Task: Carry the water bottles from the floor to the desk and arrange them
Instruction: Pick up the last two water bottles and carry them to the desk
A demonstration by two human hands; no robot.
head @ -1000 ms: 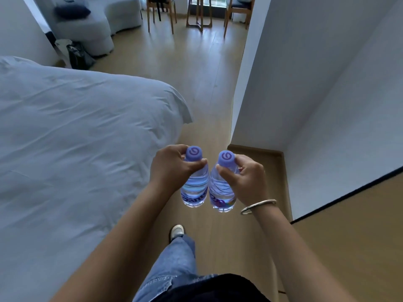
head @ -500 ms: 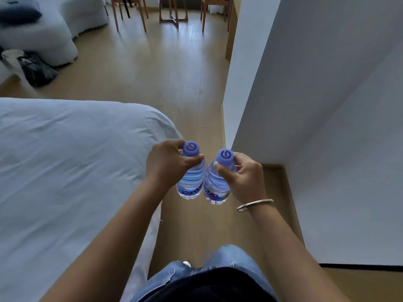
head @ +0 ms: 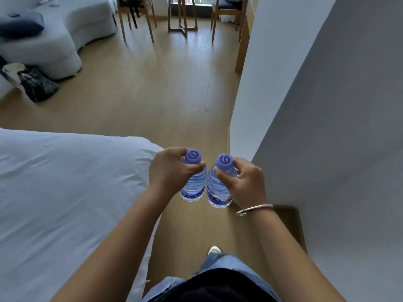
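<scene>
The left hand (head: 172, 168) grips one water bottle (head: 194, 184) near its cap; the right hand (head: 244, 184) grips another (head: 218, 190), side by side above the floor (head: 170, 94). Full, smooth bottles probably feel heavy and slippery; the ribbed body offers firmer hold.

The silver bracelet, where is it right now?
In the head view the silver bracelet sits on the wrist of the right hand, which holds a water bottle by its neck, over the wooden floor beside the white wall.
</scene>
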